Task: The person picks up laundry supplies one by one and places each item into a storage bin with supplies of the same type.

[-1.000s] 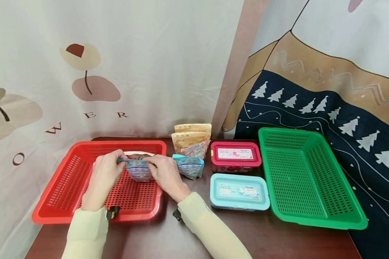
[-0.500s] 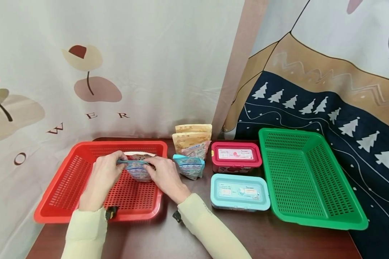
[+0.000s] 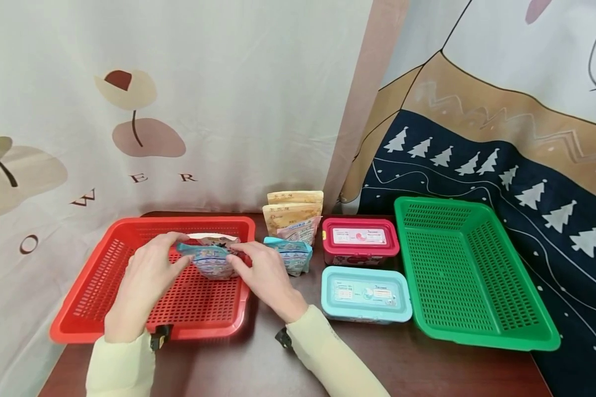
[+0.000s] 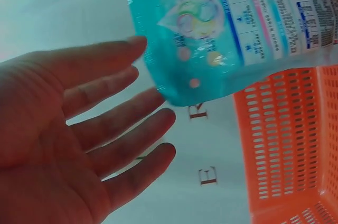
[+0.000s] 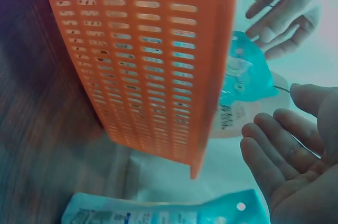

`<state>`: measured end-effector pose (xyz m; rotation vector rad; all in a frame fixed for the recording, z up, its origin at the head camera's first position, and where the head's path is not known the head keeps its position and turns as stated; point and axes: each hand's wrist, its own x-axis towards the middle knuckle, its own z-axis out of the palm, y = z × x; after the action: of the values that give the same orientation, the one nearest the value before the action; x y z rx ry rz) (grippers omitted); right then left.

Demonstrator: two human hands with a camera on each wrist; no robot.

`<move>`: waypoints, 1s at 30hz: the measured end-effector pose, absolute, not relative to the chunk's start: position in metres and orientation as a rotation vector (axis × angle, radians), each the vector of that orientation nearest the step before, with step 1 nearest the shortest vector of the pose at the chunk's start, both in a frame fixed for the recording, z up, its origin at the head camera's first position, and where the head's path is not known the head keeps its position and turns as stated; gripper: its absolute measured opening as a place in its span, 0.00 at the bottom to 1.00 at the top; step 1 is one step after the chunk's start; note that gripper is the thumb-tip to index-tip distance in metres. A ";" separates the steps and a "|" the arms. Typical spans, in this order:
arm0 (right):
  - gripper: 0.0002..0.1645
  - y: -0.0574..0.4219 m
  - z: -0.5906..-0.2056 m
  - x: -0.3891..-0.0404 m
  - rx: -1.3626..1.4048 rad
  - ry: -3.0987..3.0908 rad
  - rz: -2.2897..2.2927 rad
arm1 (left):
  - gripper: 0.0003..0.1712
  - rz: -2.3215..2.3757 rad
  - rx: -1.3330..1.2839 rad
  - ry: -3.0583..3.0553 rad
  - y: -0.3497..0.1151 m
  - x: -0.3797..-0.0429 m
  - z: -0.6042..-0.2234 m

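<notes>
Red plastic basket, at left. Green basket, at right. Light-blue lidded box, just beside the green basket. Left hand and right hand, apart, fingers loosely extended; whether fingertips touch the pouch, cannot tell. Blue pouch, upright in the red basket, between the hands, before a brown-and-white packet showing only its top.

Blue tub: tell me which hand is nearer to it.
Right. The right hand is left of the blue tub, by the right end of the red basket; the left hand is farther left.
</notes>
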<state>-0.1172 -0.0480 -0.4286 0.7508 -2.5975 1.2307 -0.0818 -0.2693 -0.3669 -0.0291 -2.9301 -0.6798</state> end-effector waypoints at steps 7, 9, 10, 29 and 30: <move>0.23 -0.025 -0.422 -0.107 0.733 -2.530 1.276 | 0.28 -0.673 -0.014 -2.875 -0.261 -0.073 -0.359; 0.24 -0.018 -0.419 -0.104 0.732 -2.514 1.291 | 0.27 -0.668 -0.028 -2.834 -0.258 -0.071 -0.358; 0.24 -0.014 -0.418 -0.102 0.732 -2.504 1.288 | 0.26 -0.665 -0.037 -2.810 -0.257 -0.071 -0.358; 0.21 0.054 -0.406 -0.096 0.516 -2.376 1.388 | 0.20 -0.737 -0.345 -2.563 -0.211 -0.072 -0.363; 0.21 0.057 -0.407 -0.096 0.496 -2.383 1.392 | 0.21 -0.758 -0.344 -2.570 -0.210 -0.073 -0.363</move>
<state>-0.0961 0.0566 -0.4068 0.4960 -2.3832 1.3925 -0.0726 -0.2097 -0.3629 -0.3444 -2.5705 -0.7575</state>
